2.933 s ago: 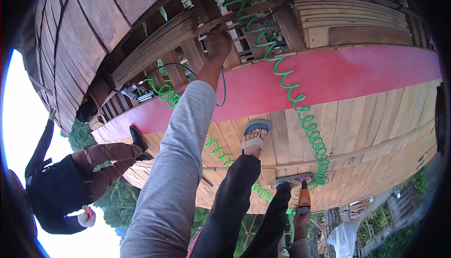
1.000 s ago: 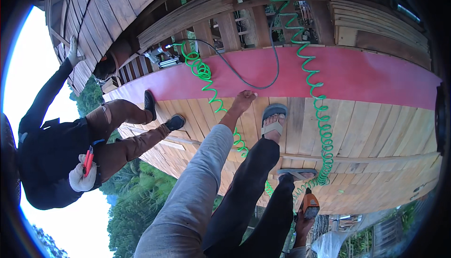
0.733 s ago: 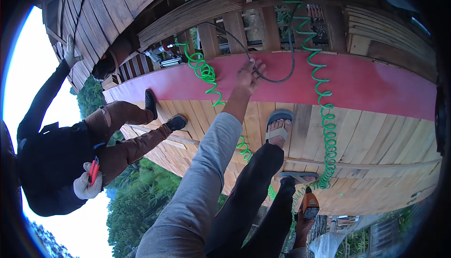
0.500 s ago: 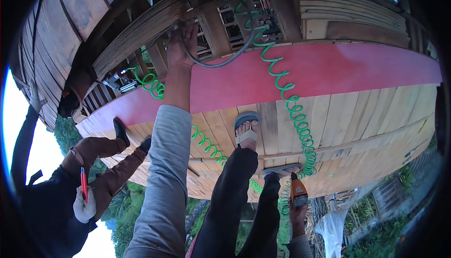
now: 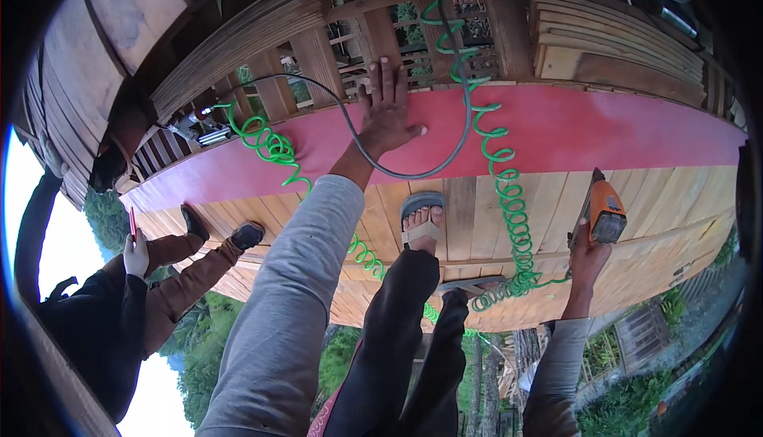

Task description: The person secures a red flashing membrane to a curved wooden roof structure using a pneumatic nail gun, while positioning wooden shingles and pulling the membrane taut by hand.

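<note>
Right of the splayed, empty left hand (image 5: 387, 116), over pale boards (image 5: 554, 206): orange nail gun (image 5: 607, 208) gripped in right hand (image 5: 589, 257), long axis toward red strip (image 5: 556, 127), nose foremost

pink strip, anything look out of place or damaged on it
One oddity: the dark cable makes a loose loop across the pink strip, passing over the wrist of the left hand, where it could snag. No damage stands out.

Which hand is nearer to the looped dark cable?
Left. The left hand is spread over the red strip, the dark cable crossing near its wrist; the right hand is farther off, to the cable's right, holding the orange tool.
</note>
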Demonstrator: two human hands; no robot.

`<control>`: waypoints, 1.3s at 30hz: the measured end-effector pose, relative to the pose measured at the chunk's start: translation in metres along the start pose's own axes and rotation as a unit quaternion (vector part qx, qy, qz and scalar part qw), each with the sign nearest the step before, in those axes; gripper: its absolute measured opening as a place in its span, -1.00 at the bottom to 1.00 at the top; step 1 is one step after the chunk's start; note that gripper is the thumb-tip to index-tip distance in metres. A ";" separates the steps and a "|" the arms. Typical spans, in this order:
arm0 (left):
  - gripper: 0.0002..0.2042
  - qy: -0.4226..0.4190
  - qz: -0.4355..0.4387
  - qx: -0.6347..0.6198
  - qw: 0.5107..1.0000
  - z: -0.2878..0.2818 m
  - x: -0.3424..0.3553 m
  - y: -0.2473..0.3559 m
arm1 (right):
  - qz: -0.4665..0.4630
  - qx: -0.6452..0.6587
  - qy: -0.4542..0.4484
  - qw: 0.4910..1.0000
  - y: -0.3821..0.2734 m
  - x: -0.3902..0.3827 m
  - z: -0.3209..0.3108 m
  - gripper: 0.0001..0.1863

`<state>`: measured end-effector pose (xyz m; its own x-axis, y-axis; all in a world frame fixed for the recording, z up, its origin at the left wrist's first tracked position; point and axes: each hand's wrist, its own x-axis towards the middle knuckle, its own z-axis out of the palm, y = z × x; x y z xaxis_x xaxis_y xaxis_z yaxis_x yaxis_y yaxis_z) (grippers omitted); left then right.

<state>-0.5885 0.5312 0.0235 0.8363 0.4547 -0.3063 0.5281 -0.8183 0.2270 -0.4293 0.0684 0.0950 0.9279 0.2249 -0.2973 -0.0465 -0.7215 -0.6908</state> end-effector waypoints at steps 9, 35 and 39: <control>0.04 -0.144 0.010 -0.050 0.988 0.011 -0.002 -0.026 | -0.143 -0.294 -0.022 0.945 -0.077 0.134 0.020 -0.66; -0.21 -0.193 -0.003 -0.101 0.976 -0.005 -0.029 -0.057 | -0.336 -0.630 -0.265 0.648 -0.133 0.232 -0.002 -0.45; -0.25 -0.189 -0.003 -0.120 0.975 -0.003 -0.011 -0.035 | -0.391 -0.603 -0.258 0.646 -0.125 0.243 -0.030 -0.49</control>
<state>-0.6157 0.5556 0.0220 0.7431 0.2594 -0.6168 0.5894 -0.6903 0.4197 -0.1865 0.1940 0.1292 0.2323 0.7931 -0.5631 0.9722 -0.1713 0.1599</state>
